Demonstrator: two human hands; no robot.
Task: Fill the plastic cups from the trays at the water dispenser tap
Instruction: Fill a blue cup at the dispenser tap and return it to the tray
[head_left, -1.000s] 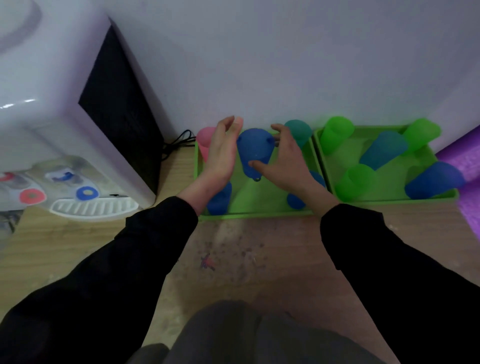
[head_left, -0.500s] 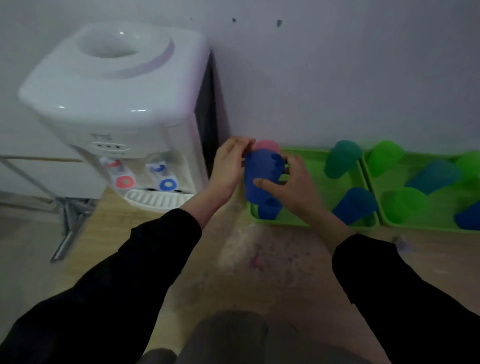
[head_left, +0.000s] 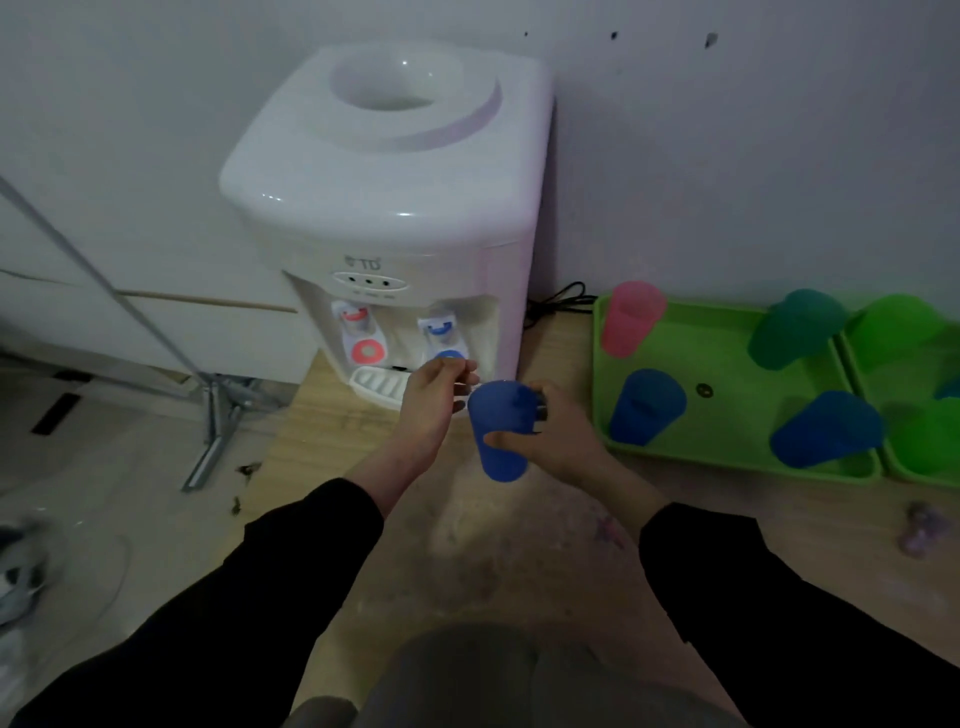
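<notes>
A white plastic water dispenser (head_left: 395, 171) shows a red tap (head_left: 356, 326) and a blue tap (head_left: 440, 332), with a blue plastic cup (head_left: 501, 434) and a bright green plastic tray (head_left: 727, 353).

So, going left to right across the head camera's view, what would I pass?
Metal stand → red tap → blue tap → blue cup gripped by the right hand → pink cup → teal cup → green cup.

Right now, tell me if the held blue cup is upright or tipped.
Upright: the blue cup has its wide rim on top and narrow base below, gripped by the right hand.
</notes>
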